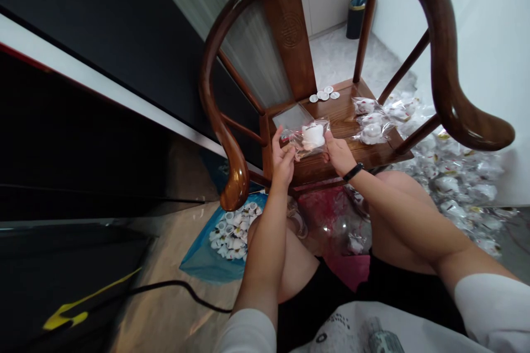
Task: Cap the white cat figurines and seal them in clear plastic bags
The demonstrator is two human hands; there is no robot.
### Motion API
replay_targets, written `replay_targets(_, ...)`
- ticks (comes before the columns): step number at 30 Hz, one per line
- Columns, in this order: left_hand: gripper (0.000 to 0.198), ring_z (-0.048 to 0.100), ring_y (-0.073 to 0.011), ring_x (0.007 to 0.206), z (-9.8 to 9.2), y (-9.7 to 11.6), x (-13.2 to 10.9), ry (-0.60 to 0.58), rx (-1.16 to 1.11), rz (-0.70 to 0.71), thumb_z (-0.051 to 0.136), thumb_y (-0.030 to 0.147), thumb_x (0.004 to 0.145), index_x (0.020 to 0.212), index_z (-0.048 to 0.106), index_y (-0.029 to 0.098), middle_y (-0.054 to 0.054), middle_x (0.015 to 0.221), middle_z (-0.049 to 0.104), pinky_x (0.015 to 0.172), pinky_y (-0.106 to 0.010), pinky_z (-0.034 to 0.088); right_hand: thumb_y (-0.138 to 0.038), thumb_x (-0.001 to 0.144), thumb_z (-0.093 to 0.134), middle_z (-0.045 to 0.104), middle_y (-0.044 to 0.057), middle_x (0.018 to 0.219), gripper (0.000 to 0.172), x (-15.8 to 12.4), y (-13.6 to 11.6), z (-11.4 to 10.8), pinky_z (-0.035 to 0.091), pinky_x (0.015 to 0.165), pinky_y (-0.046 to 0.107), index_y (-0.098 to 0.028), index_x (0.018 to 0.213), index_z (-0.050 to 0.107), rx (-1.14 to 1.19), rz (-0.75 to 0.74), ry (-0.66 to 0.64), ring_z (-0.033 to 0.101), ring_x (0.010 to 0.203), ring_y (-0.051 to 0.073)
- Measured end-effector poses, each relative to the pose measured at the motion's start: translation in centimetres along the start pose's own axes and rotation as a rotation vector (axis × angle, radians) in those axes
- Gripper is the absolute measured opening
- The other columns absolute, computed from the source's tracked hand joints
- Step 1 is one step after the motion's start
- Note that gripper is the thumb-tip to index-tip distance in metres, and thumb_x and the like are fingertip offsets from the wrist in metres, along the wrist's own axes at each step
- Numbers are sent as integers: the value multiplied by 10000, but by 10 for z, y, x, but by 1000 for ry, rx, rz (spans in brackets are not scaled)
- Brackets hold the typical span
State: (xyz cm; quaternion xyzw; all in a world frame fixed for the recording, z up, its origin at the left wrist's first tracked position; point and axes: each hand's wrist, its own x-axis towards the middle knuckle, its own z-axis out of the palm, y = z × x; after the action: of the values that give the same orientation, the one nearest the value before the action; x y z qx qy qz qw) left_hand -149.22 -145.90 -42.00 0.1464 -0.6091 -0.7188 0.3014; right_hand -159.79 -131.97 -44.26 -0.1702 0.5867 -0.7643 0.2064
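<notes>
Both my hands hold one clear plastic bag [311,138] with a small white object inside, just above the wooden chair seat [331,162]. My left hand [282,157] pinches the bag's left edge, fingers closed on it. On the other side, my right hand [337,151], with a black band at the wrist, grips the right edge. A flat empty clear bag [290,117] lies on the seat behind them. Bagged white pieces [370,121] rest on the right part of the seat. A few white round caps [324,95] sit near the chair's back.
The chair's curved dark armrest [443,49] arches across the view. A blue bag of several small white parts [232,230] lies on the floor at left. A heap of filled clear bags [455,176] covers the floor at right. A black cable [165,287] crosses the floor. A bin [356,14] stands far back.
</notes>
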Motion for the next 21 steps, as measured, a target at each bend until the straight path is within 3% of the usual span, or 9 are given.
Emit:
replay_targets(6,905,623,-159,627,1,3,-3,-74,-51,-17,828,595,799,1588,479,322,59,616,575,811,-307,588,-921,872,528,414,-20,431,775,1,1,0,360,435,280,-253,492,428,-16,-56,31,401,422,116)
replay_targets(12,961,603,-123,590,0,-1,-4,-120,-47,-31,852,561,822,1645,397,362,71,674,614,792,-272,580,-948,861,491,429,-13,430,793,2,-6,-3,353,440,284,-250,491,426,-43,-49,-6,405,420,118)
replay_targets(14,949,684,-144,714,0,-3,-4,-135,-60,-21,850,601,815,1631,428,362,35,775,680,845,-285,588,-939,883,469,439,-11,434,796,0,-9,-4,374,461,275,-245,495,424,-41,-65,-57,427,429,116)
replay_targets(16,967,748,-194,951,0,-8,-4,-165,-70,-32,868,678,757,1587,496,348,-37,1030,755,915,-316,595,-939,891,447,453,-8,446,802,-1,-9,-4,393,484,272,-241,497,432,-35,-72,-123,450,441,116)
replay_targets(18,971,731,-253,1158,1,-14,-4,-192,-70,-76,885,748,679,1498,590,319,-90,1275,737,975,-359,593,-941,905,406,475,0,461,813,0,-7,-5,407,511,280,-238,501,466,-77,-56,-190,472,457,124)
replay_targets(21,888,692,-288,1279,1,-25,-2,-160,-57,-146,907,762,621,1328,686,271,-109,1377,713,1056,-410,570,-909,922,438,550,7,549,763,5,-2,-9,433,573,289,-231,591,550,-242,-45,-170,518,539,145)
